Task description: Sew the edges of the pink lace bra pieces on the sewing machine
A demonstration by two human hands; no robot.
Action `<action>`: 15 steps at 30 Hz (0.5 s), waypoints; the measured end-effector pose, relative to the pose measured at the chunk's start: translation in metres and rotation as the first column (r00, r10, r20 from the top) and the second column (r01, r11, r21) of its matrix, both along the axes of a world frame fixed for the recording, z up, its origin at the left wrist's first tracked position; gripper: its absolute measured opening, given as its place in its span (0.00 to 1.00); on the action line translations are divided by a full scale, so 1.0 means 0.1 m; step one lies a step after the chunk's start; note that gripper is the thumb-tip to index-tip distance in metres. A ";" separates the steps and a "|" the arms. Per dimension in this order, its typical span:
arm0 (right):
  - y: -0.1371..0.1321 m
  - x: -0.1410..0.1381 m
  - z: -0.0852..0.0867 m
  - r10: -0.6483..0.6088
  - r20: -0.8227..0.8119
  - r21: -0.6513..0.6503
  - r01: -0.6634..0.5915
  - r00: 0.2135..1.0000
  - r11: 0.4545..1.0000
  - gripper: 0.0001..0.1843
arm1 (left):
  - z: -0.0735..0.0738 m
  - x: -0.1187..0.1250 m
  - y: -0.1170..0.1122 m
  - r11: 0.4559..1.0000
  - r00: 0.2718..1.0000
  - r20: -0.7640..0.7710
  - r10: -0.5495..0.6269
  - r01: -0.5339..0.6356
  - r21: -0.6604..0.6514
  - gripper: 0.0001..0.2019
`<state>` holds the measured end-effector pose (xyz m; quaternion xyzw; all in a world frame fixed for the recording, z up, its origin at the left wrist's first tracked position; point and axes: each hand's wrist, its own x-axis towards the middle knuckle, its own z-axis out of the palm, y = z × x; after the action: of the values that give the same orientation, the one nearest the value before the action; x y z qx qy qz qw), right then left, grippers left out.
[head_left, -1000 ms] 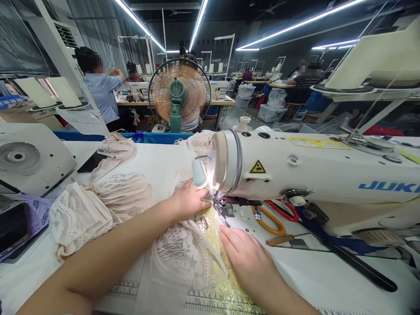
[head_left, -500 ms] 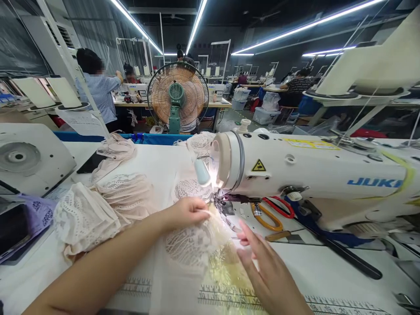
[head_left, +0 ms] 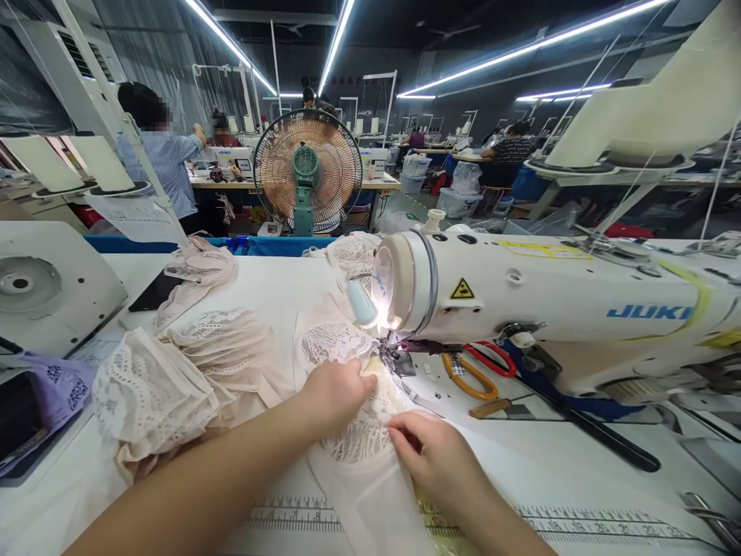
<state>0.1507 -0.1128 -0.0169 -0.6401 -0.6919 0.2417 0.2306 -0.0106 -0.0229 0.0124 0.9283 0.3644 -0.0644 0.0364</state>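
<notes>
A pale pink lace garment piece (head_left: 347,436) lies on the white table just in front of the needle area (head_left: 389,357) of a white Juki sewing machine (head_left: 556,305). My left hand (head_left: 337,392) is closed on the lace right at the presser foot. My right hand (head_left: 433,449) pinches the same lace a little nearer to me, fingers curled. The machine's small lamp (head_left: 363,303) lights the fabric.
A heap of finished lace pieces (head_left: 174,371) lies to the left. Orange and red handled scissors (head_left: 480,369) rest under the machine arm. A phone (head_left: 20,417) sits at the far left. A standing fan (head_left: 308,171) and other workers are behind the table.
My right hand lifted off the fabric, then came back and pinched the lace. My left hand slid slightly toward me, and the lace was pulled back from the needle.
</notes>
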 end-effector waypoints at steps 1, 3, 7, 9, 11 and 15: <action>0.00 0.01 -0.01 0.005 0.031 0.002 -0.005 1.000 1.000 0.13 | 0.01 0.03 -0.02 1.000 1.000 -0.020 0.016 -0.016 0.008 0.17; 0.02 0.03 -0.02 0.018 0.099 0.018 -0.020 0.995 1.000 0.14 | 0.02 0.10 -0.03 0.999 0.998 -0.045 0.036 -0.036 0.013 0.17; 0.08 0.04 0.00 0.016 0.220 0.039 -0.025 0.975 0.999 0.15 | 0.02 0.20 0.00 0.999 0.990 -0.134 0.050 -0.051 -0.002 0.24; 0.11 0.05 0.02 0.015 0.261 0.038 -0.026 0.965 0.999 0.15 | 0.01 0.23 0.03 0.998 0.989 -0.137 0.054 -0.055 -0.001 0.27; 0.13 0.05 0.03 0.025 0.291 0.040 -0.038 0.956 0.998 0.14 | 0.00 0.24 0.07 0.999 0.992 -0.119 0.053 -0.053 0.002 0.27; 0.17 0.07 0.03 0.025 0.327 0.040 -0.041 0.945 0.998 0.15 | -0.01 0.27 0.11 0.999 0.992 -0.111 0.054 -0.052 0.014 0.26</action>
<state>0.1572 -0.0960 -0.0141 -0.6541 -0.7365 0.1201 0.1236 0.0166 -0.0117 0.0111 0.9135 0.3907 -0.1128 0.0125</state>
